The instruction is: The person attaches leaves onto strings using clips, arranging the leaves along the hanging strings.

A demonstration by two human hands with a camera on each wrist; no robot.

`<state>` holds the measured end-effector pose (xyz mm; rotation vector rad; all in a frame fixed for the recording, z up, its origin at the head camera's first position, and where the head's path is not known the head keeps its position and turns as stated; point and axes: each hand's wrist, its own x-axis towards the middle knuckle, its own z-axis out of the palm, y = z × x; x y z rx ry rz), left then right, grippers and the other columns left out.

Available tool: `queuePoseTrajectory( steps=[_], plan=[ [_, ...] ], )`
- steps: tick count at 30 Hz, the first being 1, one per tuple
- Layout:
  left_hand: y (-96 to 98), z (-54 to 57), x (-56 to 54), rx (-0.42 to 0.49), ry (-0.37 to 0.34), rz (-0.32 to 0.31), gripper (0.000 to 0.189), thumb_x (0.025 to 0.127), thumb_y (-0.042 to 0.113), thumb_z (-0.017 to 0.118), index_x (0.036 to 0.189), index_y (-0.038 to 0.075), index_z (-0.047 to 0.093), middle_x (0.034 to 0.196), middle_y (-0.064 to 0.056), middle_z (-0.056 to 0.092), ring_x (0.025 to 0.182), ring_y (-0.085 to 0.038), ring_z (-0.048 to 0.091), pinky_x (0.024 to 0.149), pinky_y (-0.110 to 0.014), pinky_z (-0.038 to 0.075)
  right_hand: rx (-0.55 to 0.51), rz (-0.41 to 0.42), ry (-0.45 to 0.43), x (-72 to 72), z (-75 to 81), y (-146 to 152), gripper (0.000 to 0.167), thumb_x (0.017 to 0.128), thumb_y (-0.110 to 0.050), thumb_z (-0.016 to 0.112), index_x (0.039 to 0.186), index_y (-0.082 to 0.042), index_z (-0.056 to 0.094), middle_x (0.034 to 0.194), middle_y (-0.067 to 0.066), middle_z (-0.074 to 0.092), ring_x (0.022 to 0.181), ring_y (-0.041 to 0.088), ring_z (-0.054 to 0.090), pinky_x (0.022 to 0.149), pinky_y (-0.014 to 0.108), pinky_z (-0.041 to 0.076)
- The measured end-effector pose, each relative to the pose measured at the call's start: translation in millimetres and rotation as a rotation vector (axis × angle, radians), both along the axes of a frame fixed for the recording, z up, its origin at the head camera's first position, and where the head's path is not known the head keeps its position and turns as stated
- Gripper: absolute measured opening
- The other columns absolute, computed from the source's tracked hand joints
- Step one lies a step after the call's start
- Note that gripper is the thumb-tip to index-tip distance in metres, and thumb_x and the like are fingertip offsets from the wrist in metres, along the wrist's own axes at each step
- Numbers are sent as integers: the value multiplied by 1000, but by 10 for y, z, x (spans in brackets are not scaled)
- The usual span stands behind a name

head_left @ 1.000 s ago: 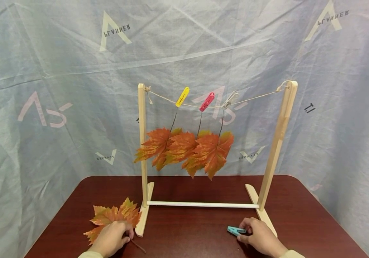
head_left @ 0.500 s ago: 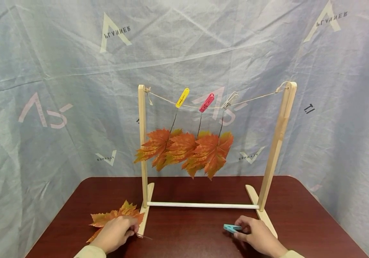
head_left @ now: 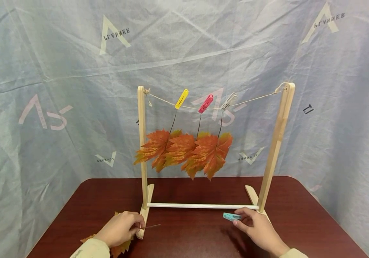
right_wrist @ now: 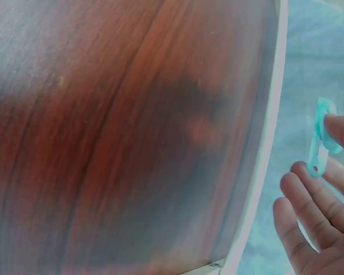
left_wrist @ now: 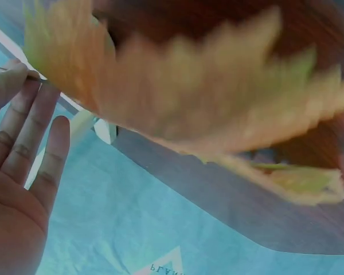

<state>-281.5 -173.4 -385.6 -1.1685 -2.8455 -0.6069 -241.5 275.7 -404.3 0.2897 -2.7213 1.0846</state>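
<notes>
My left hand (head_left: 122,229) pinches the thin stem (head_left: 153,226) of an orange-yellow maple leaf (left_wrist: 189,91); in the head view the hand and sleeve cover most of that leaf. Thumb and fingertips of my right hand (head_left: 259,229) grip a light blue clothespin (head_left: 231,216), held above the table in front of the rack's white bar. On the rack's string, a yellow clothespin (head_left: 181,99), a pink clothespin (head_left: 205,104) and a white clothespin (head_left: 229,101) each hold a maple leaf by its stem. These leaves (head_left: 184,150) hang overlapping between the posts.
The wooden rack has a left post (head_left: 142,143) and a right post (head_left: 276,143), joined low down by a white bar (head_left: 200,205). It stands on a dark red-brown table (head_left: 184,233). Behind is a grey printed cloth (head_left: 75,43).
My left hand has lifted the leaf by its stem and moved slightly right. My right hand has raised the light blue clothespin and carried it a little forward.
</notes>
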Motion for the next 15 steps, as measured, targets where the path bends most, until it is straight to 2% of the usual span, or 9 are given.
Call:
queuePoseTrajectory(
  steps=[5,8,12,15],
  plan=[
    [58,60,22,31,-55,14,18,89,-1,75,89,16,70,78,16,61,71,3,53,64,-25,49,-37,-66,36,9,64,-27,30,85,-23,84,107,-11,68,91,-4,69,80,5,66,69,26,53],
    [101,115,38,67,-90,21,16,90,1,75,88,17,71,77,17,62,71,3,56,64,-26,50,-64,-63,53,15,118,-47,26,85,-24,84,105,-14,70,89,-5,69,76,4,65,67,25,53],
    [180,206,35,114,-136,-2,11,91,6,75,89,16,71,77,15,65,72,1,59,65,-26,51,-76,-50,103,7,224,-72,24,87,-24,82,107,-14,73,84,-7,66,72,3,61,65,25,52],
    [249,268,39,141,-168,-19,9,92,7,74,91,15,71,77,13,65,70,1,59,64,-25,50,-87,-43,146,0,322,-83,27,87,-23,82,110,-13,72,86,-6,65,76,4,62,65,25,53]
  ],
)
